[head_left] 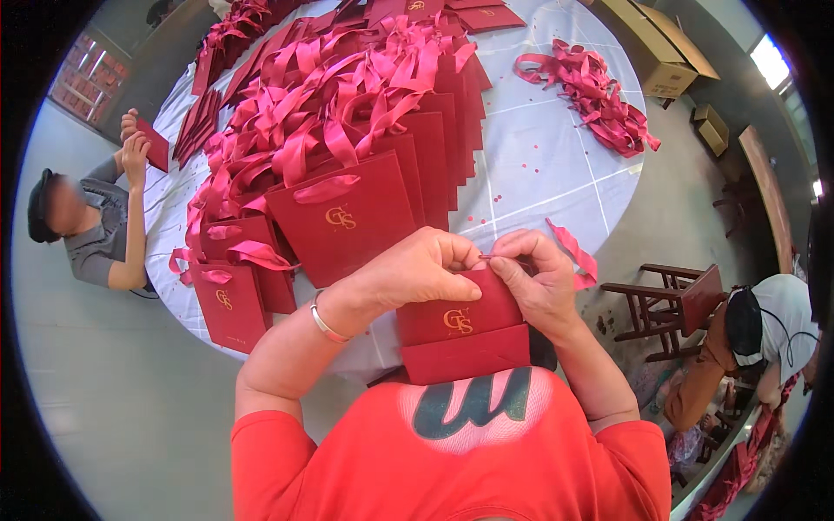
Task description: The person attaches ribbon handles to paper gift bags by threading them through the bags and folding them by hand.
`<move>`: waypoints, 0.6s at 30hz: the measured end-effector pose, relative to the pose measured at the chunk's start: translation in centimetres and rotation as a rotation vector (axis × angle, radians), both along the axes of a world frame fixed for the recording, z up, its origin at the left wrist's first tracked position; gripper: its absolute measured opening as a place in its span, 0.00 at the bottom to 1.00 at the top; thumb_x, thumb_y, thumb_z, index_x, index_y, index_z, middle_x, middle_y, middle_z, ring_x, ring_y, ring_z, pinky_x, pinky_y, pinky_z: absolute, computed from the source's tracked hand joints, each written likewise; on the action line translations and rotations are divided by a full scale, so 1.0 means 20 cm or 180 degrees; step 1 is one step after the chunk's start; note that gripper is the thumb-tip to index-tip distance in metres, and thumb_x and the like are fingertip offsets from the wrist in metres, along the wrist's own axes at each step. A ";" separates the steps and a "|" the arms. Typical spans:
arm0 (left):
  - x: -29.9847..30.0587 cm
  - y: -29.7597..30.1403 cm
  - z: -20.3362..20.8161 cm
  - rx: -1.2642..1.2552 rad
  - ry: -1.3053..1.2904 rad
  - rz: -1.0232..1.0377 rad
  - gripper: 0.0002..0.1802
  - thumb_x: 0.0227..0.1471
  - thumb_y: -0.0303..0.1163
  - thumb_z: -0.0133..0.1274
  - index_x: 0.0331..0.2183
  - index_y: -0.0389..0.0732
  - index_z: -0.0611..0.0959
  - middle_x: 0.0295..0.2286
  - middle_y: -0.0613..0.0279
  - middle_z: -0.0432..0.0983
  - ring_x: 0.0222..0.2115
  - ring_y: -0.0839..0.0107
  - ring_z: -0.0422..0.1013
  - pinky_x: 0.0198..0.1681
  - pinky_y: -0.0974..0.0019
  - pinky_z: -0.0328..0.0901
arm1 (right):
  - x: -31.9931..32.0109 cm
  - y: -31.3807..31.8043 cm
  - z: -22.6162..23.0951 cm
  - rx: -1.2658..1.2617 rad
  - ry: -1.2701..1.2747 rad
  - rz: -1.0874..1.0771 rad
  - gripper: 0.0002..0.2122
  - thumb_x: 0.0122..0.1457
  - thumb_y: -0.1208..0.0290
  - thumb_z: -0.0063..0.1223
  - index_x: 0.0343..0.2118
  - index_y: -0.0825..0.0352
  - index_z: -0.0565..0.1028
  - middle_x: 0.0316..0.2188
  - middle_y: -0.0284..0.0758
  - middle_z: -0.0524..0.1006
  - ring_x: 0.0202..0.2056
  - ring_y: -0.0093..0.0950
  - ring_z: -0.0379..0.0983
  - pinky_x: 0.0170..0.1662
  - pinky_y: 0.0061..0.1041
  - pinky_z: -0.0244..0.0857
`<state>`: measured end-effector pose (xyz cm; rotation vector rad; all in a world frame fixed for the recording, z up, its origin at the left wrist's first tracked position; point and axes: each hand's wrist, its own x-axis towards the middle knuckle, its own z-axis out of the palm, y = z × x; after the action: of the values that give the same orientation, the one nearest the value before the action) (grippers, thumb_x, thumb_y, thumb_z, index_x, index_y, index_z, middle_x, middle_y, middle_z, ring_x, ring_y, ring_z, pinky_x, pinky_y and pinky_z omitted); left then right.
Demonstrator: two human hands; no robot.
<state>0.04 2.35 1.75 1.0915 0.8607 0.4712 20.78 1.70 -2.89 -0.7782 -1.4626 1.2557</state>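
Note:
A dark red paper gift bag (460, 323) with a gold emblem is held upright against my body at the table's near edge. My left hand (426, 271) is closed at the bag's upper edge, its thumb lying over the front. My right hand (537, 276) pinches a thin, rolled end of ribbon right at that edge, and the two sets of fingertips almost meet there. From behind my right hand a loose pink-red ribbon (573, 252) curls out over the table. The bag's inside is hidden from me.
Finished-looking red bags with ribbon handles (347, 208) stand in dense rows left and ahead. A heap of loose ribbons (595, 95) lies at the far right of the white-covered round table (521, 174). A person (100, 217) handles a bag on the left. A wooden stool (686, 304) stands right.

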 end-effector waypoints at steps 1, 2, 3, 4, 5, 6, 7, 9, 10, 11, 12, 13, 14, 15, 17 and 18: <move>0.00 0.00 0.00 -0.0039 -0.0046 -0.0007 0.07 0.47 0.20 0.59 0.33 0.37 0.80 0.29 0.75 0.75 0.30 0.87 0.68 0.33 0.80 0.64 | 0.00 0.00 -0.01 -0.0001 0.0026 0.0045 0.06 0.56 0.82 0.59 0.34 0.69 0.73 0.35 0.34 0.76 0.37 0.20 0.73 0.41 0.18 0.69; 0.00 0.00 0.00 -0.0036 -0.0045 -0.0011 0.07 0.47 0.20 0.59 0.33 0.37 0.80 0.29 0.75 0.75 0.30 0.87 0.68 0.33 0.80 0.64 | 0.00 0.01 -0.01 -0.0002 0.0052 0.0090 0.06 0.56 0.82 0.59 0.34 0.69 0.73 0.35 0.34 0.76 0.37 0.20 0.73 0.41 0.18 0.69; 0.00 0.00 0.00 -0.0021 -0.0072 -0.0047 0.07 0.48 0.20 0.59 0.33 0.37 0.80 0.29 0.75 0.75 0.30 0.87 0.68 0.33 0.80 0.64 | 0.00 0.00 -0.01 -0.0001 0.0055 0.0091 0.06 0.56 0.82 0.59 0.34 0.69 0.73 0.35 0.34 0.76 0.37 0.20 0.73 0.41 0.18 0.69; 0.00 0.00 0.00 -0.0005 -0.0098 -0.0084 0.07 0.48 0.20 0.59 0.33 0.37 0.80 0.29 0.75 0.75 0.30 0.88 0.68 0.33 0.80 0.64 | 0.00 0.00 -0.01 -0.0019 0.0071 0.0110 0.06 0.56 0.82 0.59 0.34 0.69 0.73 0.35 0.34 0.76 0.37 0.19 0.73 0.41 0.18 0.68; 0.00 0.00 0.01 -0.0004 -0.0096 -0.0083 0.07 0.48 0.20 0.59 0.33 0.37 0.80 0.29 0.75 0.75 0.30 0.88 0.68 0.33 0.80 0.64 | 0.00 0.00 -0.01 -0.0036 0.0087 0.0128 0.06 0.56 0.82 0.59 0.34 0.69 0.73 0.35 0.34 0.76 0.37 0.19 0.73 0.41 0.18 0.68; 0.00 0.00 0.02 -0.0045 -0.0111 -0.0049 0.07 0.48 0.20 0.59 0.33 0.37 0.80 0.29 0.75 0.75 0.30 0.88 0.68 0.33 0.80 0.64 | 0.00 0.00 -0.01 -0.0034 0.0089 0.0127 0.06 0.56 0.82 0.59 0.34 0.69 0.73 0.35 0.34 0.76 0.37 0.19 0.73 0.41 0.18 0.68; 0.00 -0.01 0.02 -0.0085 -0.0127 -0.0015 0.07 0.48 0.21 0.59 0.33 0.37 0.80 0.29 0.75 0.75 0.30 0.88 0.68 0.33 0.80 0.64 | 0.01 0.00 -0.01 -0.0021 0.0011 0.0108 0.06 0.56 0.82 0.59 0.33 0.69 0.73 0.34 0.34 0.76 0.36 0.19 0.73 0.40 0.18 0.68; 0.00 -0.01 0.02 -0.0117 -0.0124 0.0004 0.06 0.49 0.21 0.59 0.33 0.37 0.80 0.29 0.75 0.75 0.29 0.88 0.68 0.33 0.80 0.63 | 0.01 0.00 -0.01 -0.0007 -0.0069 0.0089 0.06 0.56 0.82 0.59 0.33 0.69 0.73 0.34 0.34 0.76 0.36 0.19 0.73 0.40 0.18 0.68; 0.00 -0.01 0.01 -0.0151 -0.0123 0.0025 0.06 0.49 0.21 0.59 0.33 0.37 0.80 0.28 0.75 0.75 0.29 0.88 0.68 0.32 0.80 0.63 | 0.01 0.00 -0.01 -0.0007 -0.0075 0.0059 0.06 0.56 0.82 0.59 0.33 0.69 0.73 0.34 0.34 0.76 0.36 0.19 0.73 0.40 0.18 0.69; 0.00 -0.01 0.01 -0.0150 -0.0124 0.0026 0.06 0.49 0.21 0.59 0.33 0.37 0.80 0.28 0.75 0.75 0.29 0.88 0.68 0.32 0.80 0.63 | 0.01 0.00 -0.01 -0.0008 -0.0082 0.0029 0.06 0.56 0.82 0.60 0.33 0.69 0.73 0.34 0.34 0.76 0.36 0.19 0.74 0.40 0.18 0.69; 0.00 -0.01 0.00 -0.0072 -0.0073 0.0049 0.05 0.49 0.21 0.59 0.33 0.37 0.81 0.28 0.75 0.75 0.29 0.88 0.68 0.32 0.80 0.63 | 0.00 0.00 -0.01 -0.0005 -0.0080 0.0034 0.06 0.56 0.82 0.60 0.33 0.69 0.73 0.34 0.34 0.76 0.36 0.19 0.74 0.40 0.18 0.69; 0.00 -0.01 0.00 0.0005 -0.0023 0.0074 0.05 0.50 0.22 0.59 0.33 0.37 0.81 0.28 0.75 0.75 0.28 0.88 0.67 0.32 0.80 0.63 | 0.00 0.00 -0.01 0.0022 -0.0079 0.0020 0.06 0.56 0.82 0.60 0.33 0.69 0.73 0.34 0.34 0.77 0.36 0.20 0.74 0.40 0.19 0.69; 0.01 -0.02 0.00 0.0007 -0.0022 0.0079 0.05 0.50 0.22 0.59 0.33 0.37 0.81 0.28 0.75 0.75 0.28 0.88 0.67 0.32 0.80 0.63 | 0.00 0.00 -0.01 0.0048 -0.0077 0.0006 0.06 0.56 0.82 0.60 0.33 0.69 0.73 0.34 0.35 0.77 0.36 0.20 0.74 0.40 0.19 0.69; 0.01 -0.02 0.01 0.0016 0.0054 0.0158 0.05 0.50 0.23 0.59 0.32 0.37 0.81 0.28 0.75 0.75 0.28 0.89 0.67 0.31 0.80 0.63 | 0.00 0.00 -0.01 0.0049 -0.0079 0.0004 0.06 0.56 0.82 0.60 0.33 0.69 0.73 0.34 0.35 0.77 0.36 0.20 0.74 0.40 0.19 0.69; 0.03 -0.04 0.01 0.0024 0.0127 0.0236 0.05 0.50 0.23 0.60 0.31 0.37 0.80 0.27 0.76 0.75 0.28 0.89 0.67 0.31 0.80 0.63 | 0.00 0.00 -0.01 0.0079 -0.0120 -0.0053 0.06 0.56 0.81 0.60 0.33 0.69 0.73 0.34 0.35 0.77 0.36 0.21 0.74 0.40 0.19 0.69; 0.04 -0.05 0.02 0.0159 0.0184 0.0312 0.05 0.50 0.24 0.60 0.31 0.37 0.80 0.27 0.76 0.75 0.28 0.89 0.67 0.31 0.80 0.63 | 0.00 0.00 -0.02 0.0080 -0.0120 -0.0051 0.06 0.56 0.81 0.60 0.33 0.69 0.73 0.34 0.35 0.77 0.36 0.21 0.74 0.40 0.19 0.69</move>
<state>0.74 1.36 2.07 1.1165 0.9607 0.5474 20.80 1.67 -3.19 -0.7989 -1.4971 1.2143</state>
